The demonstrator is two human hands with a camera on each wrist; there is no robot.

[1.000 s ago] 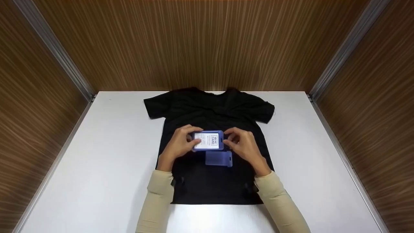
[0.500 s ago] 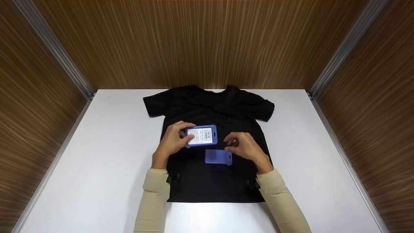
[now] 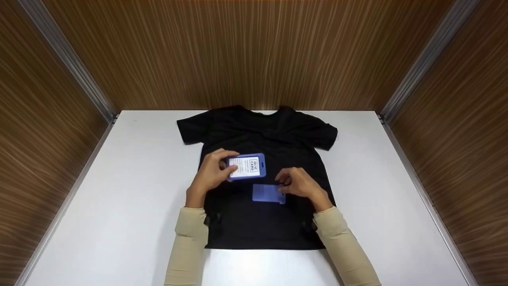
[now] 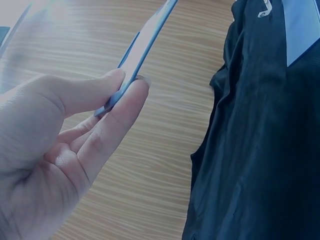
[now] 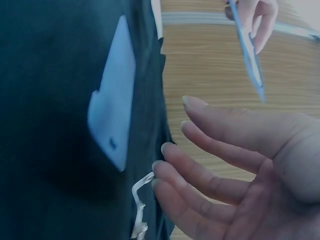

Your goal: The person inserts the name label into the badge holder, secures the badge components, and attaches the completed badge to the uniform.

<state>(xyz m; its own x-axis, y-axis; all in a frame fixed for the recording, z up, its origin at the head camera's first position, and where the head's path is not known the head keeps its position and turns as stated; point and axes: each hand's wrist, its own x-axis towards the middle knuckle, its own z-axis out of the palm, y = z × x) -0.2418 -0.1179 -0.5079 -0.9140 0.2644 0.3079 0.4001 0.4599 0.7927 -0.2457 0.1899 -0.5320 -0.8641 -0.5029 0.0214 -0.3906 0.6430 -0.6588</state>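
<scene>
My left hand pinches a blue ID card holder between thumb and fingers, above the middle of a black T-shirt. In it shows a white card printed "ID/IC CARD". The left wrist view has this holder nearly edge-on. A flat blue cover piece with a slot at one end lies on the shirt. Over its slotted end is my right hand, fingers loosely bent and holding nothing in the right wrist view, where the cover piece lies apart from the fingertips.
The T-shirt is spread on a white table, its neck toward the back edge. Wood-grain panels stand at the back and both sides. A small pale bent strip shows near the right fingertips in the right wrist view.
My right hand has come away from the holder's slotted end and moved down over the cover piece. My left hand has shifted the holder left and slightly up.
</scene>
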